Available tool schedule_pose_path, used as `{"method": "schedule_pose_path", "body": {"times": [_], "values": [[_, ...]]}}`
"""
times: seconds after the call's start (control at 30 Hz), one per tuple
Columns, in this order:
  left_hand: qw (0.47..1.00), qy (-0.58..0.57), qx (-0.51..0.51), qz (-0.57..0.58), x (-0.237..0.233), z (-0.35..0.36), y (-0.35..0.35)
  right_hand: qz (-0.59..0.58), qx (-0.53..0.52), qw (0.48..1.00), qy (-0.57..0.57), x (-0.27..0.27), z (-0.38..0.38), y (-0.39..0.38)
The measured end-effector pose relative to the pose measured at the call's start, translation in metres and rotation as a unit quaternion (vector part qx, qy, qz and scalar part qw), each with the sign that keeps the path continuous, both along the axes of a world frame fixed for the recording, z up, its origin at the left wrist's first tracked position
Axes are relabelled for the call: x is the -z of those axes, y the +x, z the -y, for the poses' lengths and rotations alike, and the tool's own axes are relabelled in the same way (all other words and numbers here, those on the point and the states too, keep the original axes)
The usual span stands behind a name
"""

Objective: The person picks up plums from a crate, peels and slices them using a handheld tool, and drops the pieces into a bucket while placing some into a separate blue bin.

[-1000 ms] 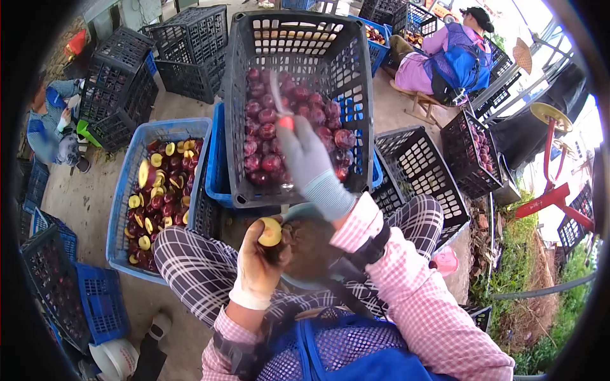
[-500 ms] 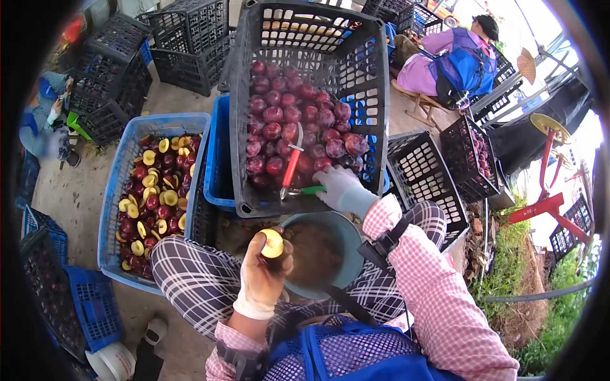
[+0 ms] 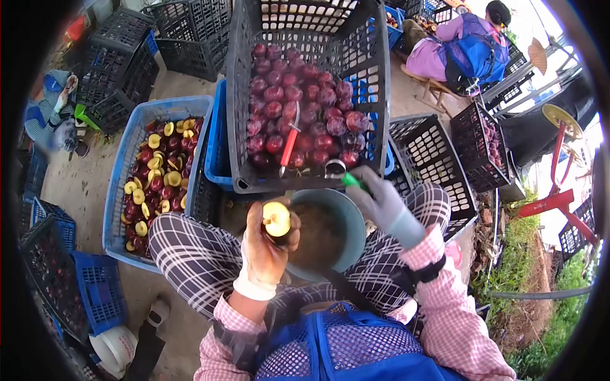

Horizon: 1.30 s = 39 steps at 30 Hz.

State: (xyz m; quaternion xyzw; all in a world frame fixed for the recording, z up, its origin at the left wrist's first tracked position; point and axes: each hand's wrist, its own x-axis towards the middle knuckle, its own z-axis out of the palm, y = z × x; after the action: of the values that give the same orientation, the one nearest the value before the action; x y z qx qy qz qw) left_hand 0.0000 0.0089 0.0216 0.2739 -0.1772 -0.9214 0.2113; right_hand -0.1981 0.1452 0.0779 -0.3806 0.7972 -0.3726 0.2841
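Observation:
My left hand (image 3: 262,244) is closed around a halved plum (image 3: 276,219), its yellow cut face turned up. In my gloved right hand (image 3: 382,206) is a green-handled pitting tool (image 3: 351,181) with a round metal loop, raised at the near rim of the black crate. Dark red plums (image 3: 298,114) fill much of that black crate (image 3: 240,95). A red-handled knife (image 3: 290,146) with a curved blade lies on the plums by the crate's near rim. Below both hands stands a grey-blue basin (image 3: 356,238) with murky brown contents.
To the left, a blue crate (image 3: 114,209) holds halved and dark plums. An open black crate (image 3: 438,165) stands at right, near another black crate of fruit (image 3: 480,146). A person (image 3: 467,51) sits on a stool at back right; another person (image 3: 54,111) is at far left.
My right hand has lifted the green-handled tool off the near edge of the crate and moved right and towards me. The plum half in my left hand has risen slightly.

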Motion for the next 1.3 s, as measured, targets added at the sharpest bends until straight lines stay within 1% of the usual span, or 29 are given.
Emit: {"method": "schedule_pose_path", "body": {"times": [0.03,0.07,0.13,0.17,0.2,0.27,0.4,0.43,0.5,0.57,0.63,0.7,0.77,0.87,0.93,1.0,1.07,1.1,1.17,1.27,1.3], "values": [[0.999,-0.023,0.012,-0.034,0.001,-0.001,-0.002,0.024,-0.019,0.998,-0.051,0.004,-0.009,0.017],[0.999,-0.026,0.017,-0.029,-0.003,-0.004,-0.006,0.046,-0.037,0.993,-0.103,0.008,-0.017,0.032],[0.999,-0.004,0.008,-0.051,-0.015,-0.013,-0.013,0.029,-0.056,0.991,-0.116,-0.001,-0.025,0.059],[0.998,0.01,0.012,-0.061,-0.018,-0.015,-0.014,-0.004,-0.066,0.984,-0.163,0.005,-0.027,0.069],[0.998,0.007,0.018,-0.056,-0.022,-0.02,-0.016,-0.028,-0.065,0.985,-0.155,0.003,-0.029,0.077],[1.0,-0.003,-0.015,-0.016,-0.027,-0.028,-0.022,-0.101,-0.062,0.986,-0.113,0.002,-0.03,0.086],[0.998,-0.058,-0.025,-0.006,-0.031,-0.035,-0.025,-0.055,-0.065,0.989,-0.12,0.009,-0.033,0.088],[0.997,-0.065,-0.007,-0.033,-0.029,-0.033,-0.024,-0.032,-0.062,0.989,-0.131,0.008,-0.034,0.088],[0.997,-0.069,-0.012,-0.04,-0.03,-0.037,-0.024,-0.008,-0.06,0.988,-0.144,0.01,-0.036,0.089],[0.996,-0.075,-0.015,-0.046,-0.033,-0.042,-0.025,-0.047,-0.092,0.986,-0.127,0.015,-0.037,0.09],[0.985,-0.161,-0.056,-0.036,-0.035,-0.049,-0.027,-0.062,-0.095,0.986,-0.118,0.014,-0.039,0.091],[0.982,-0.171,-0.067,-0.034,-0.037,-0.05,-0.029,-0.076,-0.099,0.986,-0.107,0.013,-0.041,0.092],[0.98,-0.18,-0.078,-0.034,-0.04,-0.05,-0.03,-0.121,-0.059,0.983,-0.123,0.011,-0.041,0.092],[0.983,-0.163,-0.076,-0.027,-0.043,-0.052,-0.033,-0.144,-0.054,0.983,-0.105,0.013,-0.037,0.093],[0.977,-0.192,-0.091,-0.019,-0.041,-0.053,-0.036,-0.149,-0.052,0.982,-0.103,0.014,-0.035,0.095],[0.979,-0.177,-0.091,-0.034,-0.049,-0.055,-0.039,-0.156,-0.05,0.981,-0.1,0.015,-0.036,0.095],[0.981,-0.162,-0.095,-0.049,-0.054,-0.055,-0.04,-0.158,-0.033,0.975,-0.151,0.014,-0.036,0.094],[0.979,-0.173,-0.1,-0.046,-0.055,-0.054,-0.041,-0.159,-0.033,0.975,-0.151,0.013,-0.035,0.093],[0.976,-0.185,-0.104,-0.045,-0.056,-0.054,-0.043,-0.178,-0.048,0.979,-0.081,0.012,-0.033,0.092],[0.971,-0.208,-0.12,-0.014,-0.05,-0.055,-0.045,-0.176,-0.066,0.977,-0.1,0.024,-0.025,0.097],[0.967,-0.224,-0.117,-0.013,-0.048,-0.052,-0.044,-0.155,-0.07,0.981,-0.091,0.024,-0.023,0.097]]}}
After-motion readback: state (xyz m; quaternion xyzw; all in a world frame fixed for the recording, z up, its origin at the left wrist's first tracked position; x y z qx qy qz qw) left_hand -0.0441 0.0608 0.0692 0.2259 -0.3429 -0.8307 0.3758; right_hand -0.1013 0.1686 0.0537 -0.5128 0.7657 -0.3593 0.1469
